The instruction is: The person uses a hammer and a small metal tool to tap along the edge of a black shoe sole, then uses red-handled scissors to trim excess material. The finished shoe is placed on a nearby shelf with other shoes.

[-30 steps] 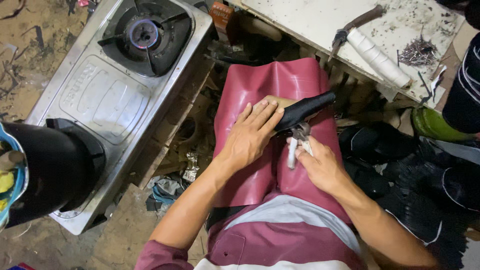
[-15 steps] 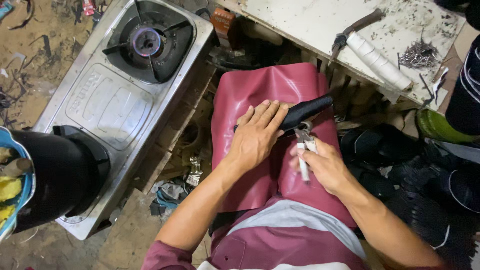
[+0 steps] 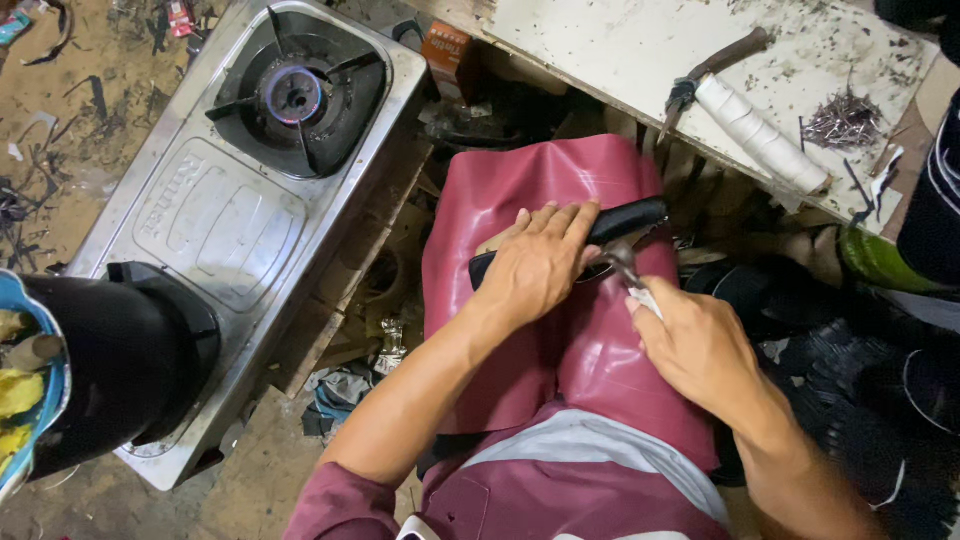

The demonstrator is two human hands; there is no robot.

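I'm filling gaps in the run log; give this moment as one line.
left hand: pressing black shoe on maroon apron | right hand: gripping metal tool at shoe | stove burner: lit

A steel two-burner gas stove stands at the left on a dirt floor strewn with scraps; its far burner shows a small blue flame, and a black pot sits on the near one. At the far left edge a blue-rimmed bowl holds yellow pieces. A worn white board crosses the top, bearing a white roll beside dark-handled pliers and a heap of small nails. Dark shoe soles pile up at the right, near something green.
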